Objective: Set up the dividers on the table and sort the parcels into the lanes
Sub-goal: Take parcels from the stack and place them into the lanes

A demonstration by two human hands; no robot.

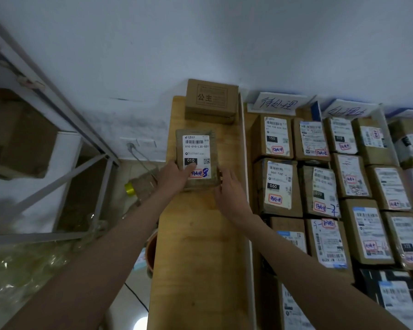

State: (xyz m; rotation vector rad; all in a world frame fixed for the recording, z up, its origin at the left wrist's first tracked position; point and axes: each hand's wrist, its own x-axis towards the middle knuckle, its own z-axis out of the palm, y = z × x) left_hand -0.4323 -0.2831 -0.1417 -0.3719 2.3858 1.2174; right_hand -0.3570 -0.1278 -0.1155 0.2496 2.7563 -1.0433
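Parcels are what I am sorting, and the one in hand is a flat brown cardboard parcel with a white shipping label (197,158), lying on the wooden table (200,258) in the leftmost lane. It sits at twelve o'clock from both wrists, its long axis running away from me toward the wall, roughly parallel to the tall white divider board (244,163) at its three o'clock side.

My left hand (174,177) grips the near left corner, thumb laid over the label by the black "010" block. My right hand (229,194) has its fingers against the near right edge at about five o'clock of the parcel; whether they curl under it I cannot tell. So the two hands stand apart, one on each near corner, with the left slightly farther forward.

A thicker brown carton printed with dark characters (211,100) rests at twelve o'clock of the parcel, near the wall, with a strip of bare wood between them. I judge the coming move to be a straight push forward along that axis, keeping it off the divider.

The label reads "010-010-L30-551" with a red-bordered stamp and a blue handwritten mark (the cardboard looks scuffed and slightly soft at the edges). Beyond the divider, at three o'clock, rows of labelled brown boxes (274,186) already fill the other lanes.
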